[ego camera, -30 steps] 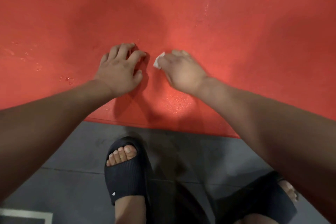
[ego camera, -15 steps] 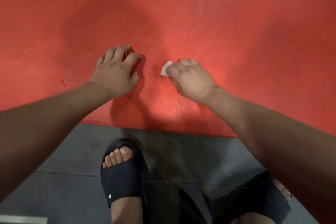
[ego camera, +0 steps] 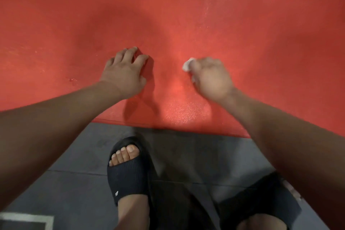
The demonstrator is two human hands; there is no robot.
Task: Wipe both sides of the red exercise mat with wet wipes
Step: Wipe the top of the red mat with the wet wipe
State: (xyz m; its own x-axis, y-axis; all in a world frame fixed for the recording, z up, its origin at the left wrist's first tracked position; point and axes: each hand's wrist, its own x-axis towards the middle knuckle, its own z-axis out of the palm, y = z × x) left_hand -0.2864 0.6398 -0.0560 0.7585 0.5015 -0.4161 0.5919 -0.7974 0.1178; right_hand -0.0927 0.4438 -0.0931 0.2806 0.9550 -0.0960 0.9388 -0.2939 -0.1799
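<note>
The red exercise mat (ego camera: 186, 15) fills the upper half of the view, its near edge running just beyond my feet. My left hand (ego camera: 124, 73) rests on the mat with fingers spread and bent, holding nothing. My right hand (ego camera: 211, 78) presses on the mat to the right of it, closed on a small crumpled white wet wipe (ego camera: 187, 64) that sticks out at the fingertips. A damp sheen shows on the mat between my hands near the edge.
Grey floor (ego camera: 74, 183) lies in front of the mat. My feet in black slide sandals (ego camera: 128, 172) stand on it, the right one (ego camera: 261, 196) partly hidden by my forearm. A white line marking (ego camera: 28, 218) sits at the bottom left.
My right hand with the wipe has slid to the right across the mat, away from my left hand. The left hand has stayed planted.
</note>
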